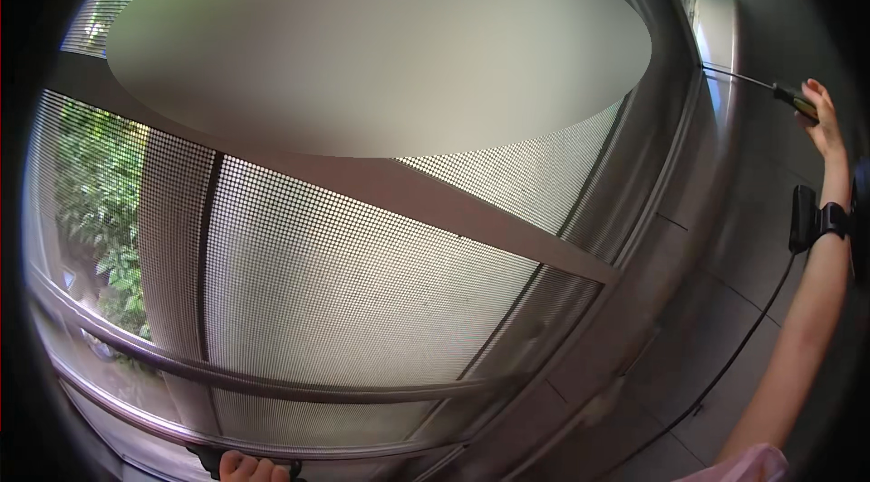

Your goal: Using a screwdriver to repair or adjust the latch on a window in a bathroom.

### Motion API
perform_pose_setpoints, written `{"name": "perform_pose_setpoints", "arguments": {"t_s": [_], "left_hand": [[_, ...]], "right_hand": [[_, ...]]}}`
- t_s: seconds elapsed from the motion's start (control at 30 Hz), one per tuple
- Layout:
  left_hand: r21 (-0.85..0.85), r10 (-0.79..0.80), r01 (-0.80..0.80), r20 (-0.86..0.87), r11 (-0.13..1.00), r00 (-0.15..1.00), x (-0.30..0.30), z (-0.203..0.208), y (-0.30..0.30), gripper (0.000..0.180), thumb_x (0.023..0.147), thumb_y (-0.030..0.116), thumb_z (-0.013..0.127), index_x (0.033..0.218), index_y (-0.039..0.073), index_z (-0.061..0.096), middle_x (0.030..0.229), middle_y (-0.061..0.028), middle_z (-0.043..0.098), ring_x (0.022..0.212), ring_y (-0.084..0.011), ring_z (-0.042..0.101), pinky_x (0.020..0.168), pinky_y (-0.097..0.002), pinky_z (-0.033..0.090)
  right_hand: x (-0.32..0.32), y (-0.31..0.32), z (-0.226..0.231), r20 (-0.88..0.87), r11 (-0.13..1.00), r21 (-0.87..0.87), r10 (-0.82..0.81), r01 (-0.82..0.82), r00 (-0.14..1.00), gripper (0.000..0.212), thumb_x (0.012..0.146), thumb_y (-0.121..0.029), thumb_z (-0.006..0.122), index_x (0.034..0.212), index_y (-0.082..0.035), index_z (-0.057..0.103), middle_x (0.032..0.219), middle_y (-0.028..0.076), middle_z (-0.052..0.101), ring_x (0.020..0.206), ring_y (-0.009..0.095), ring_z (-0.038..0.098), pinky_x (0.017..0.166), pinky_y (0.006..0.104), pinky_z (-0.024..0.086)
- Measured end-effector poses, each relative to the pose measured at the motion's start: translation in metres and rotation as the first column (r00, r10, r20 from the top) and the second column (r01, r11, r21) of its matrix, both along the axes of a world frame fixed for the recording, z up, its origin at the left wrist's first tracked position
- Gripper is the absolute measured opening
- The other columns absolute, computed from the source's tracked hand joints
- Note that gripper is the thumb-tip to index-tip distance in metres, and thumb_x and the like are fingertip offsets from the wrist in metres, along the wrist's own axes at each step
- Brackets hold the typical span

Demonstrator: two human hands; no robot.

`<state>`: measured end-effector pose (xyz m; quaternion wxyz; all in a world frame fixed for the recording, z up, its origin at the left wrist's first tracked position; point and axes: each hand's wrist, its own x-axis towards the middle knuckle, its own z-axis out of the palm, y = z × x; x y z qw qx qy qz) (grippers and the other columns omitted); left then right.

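Observation:
At the upper right, my right hand point(825, 127) is closed round the handle of a screwdriver point(785, 96) with a dark and yellowish grip. Its long thin shaft points left, and the tip meets the edge of the screen's frame point(686, 115). Whether the tip sits in a screw or gap is too small to tell. At the bottom edge, my left hand point(249, 467) shows only curled fingers by the lower window rail. Dark material shows on both sides of these fingers; what they grip is hidden. A mesh window screen point(362, 283) fills the middle, crossed by a brown bar point(471, 201).
A black device point(803, 217) is strapped to my right wrist, and its cable point(739, 351) trails down across the tiled wall point(716, 274). Green foliage point(95, 201) shows through the mesh at left. A blurred oval hides the upper middle.

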<state>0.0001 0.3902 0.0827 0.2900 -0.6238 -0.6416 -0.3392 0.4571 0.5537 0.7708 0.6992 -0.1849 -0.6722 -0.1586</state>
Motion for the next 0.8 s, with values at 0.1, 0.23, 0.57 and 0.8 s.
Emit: {"name": "perform_pose_setpoints", "arguments": {"t_s": [0.1, 0.23, 0.57, 0.8], "left_hand": [[-0.010, 0.004, -0.004, -0.006, 1.000, 1.000, 0.000, 0.002, 0.000, 0.013, 0.072, 0.012, 0.055, 0.066, 0.012, 0.044, 0.061, -0.0037, 0.043, 0.061, -0.0220, 0.046, 0.067, -0.0374, 0.036], [-0.020, -0.005, 0.005, 0.003, 1.000, 1.000, -0.002, -0.003, -0.002, 0.012, 0.071, 0.012, 0.055, 0.066, 0.011, 0.044, 0.061, -0.0039, 0.043, 0.060, -0.0223, 0.046, 0.066, -0.0378, 0.036], [-0.039, 0.021, -0.021, 0.007, 0.999, 1.000, 0.001, -0.001, -0.001, 0.012, 0.069, 0.012, 0.056, 0.066, 0.012, 0.045, 0.060, -0.0035, 0.043, 0.060, -0.0220, 0.046, 0.068, -0.0374, 0.036], [-0.004, 0.019, -0.018, 0.011, 1.000, 1.000, 0.002, -0.001, 0.004, 0.009, 0.070, 0.011, 0.056, 0.068, 0.012, 0.047, 0.060, -0.0025, 0.044, 0.060, -0.0202, 0.047, 0.068, -0.0360, 0.036]], "right_hand": [[-0.021, -0.006, -0.004, -0.194, 0.930, -0.361, -0.143, 0.065, 0.970, 0.037, 0.078, -0.029, 0.052, 0.115, -0.022, 0.047, 0.085, 0.002, 0.049, 0.059, 0.009, 0.046, 0.046, 0.0211, 0.035], [-0.007, 0.001, 0.010, -0.221, 0.752, -0.282, -0.655, 0.596, 0.723, 0.036, 0.080, -0.040, 0.050, 0.112, -0.024, 0.047, 0.081, -0.002, 0.049, 0.053, 0.008, 0.041, 0.041, 0.0207, 0.031], [-0.014, -0.011, 0.008, -0.107, 0.941, -0.257, -0.256, 0.222, 0.961, 0.036, 0.081, -0.049, 0.051, 0.104, -0.022, 0.050, 0.079, -0.007, 0.050, 0.069, 0.002, 0.044, 0.056, 0.0233, 0.040], [0.015, -0.014, 0.033, 0.170, 0.945, -0.060, -0.309, 0.323, 0.936, 0.027, 0.082, -0.038, 0.053, 0.104, -0.023, 0.051, 0.084, -0.005, 0.049, 0.068, 0.002, 0.044, 0.060, 0.0210, 0.039]]}}
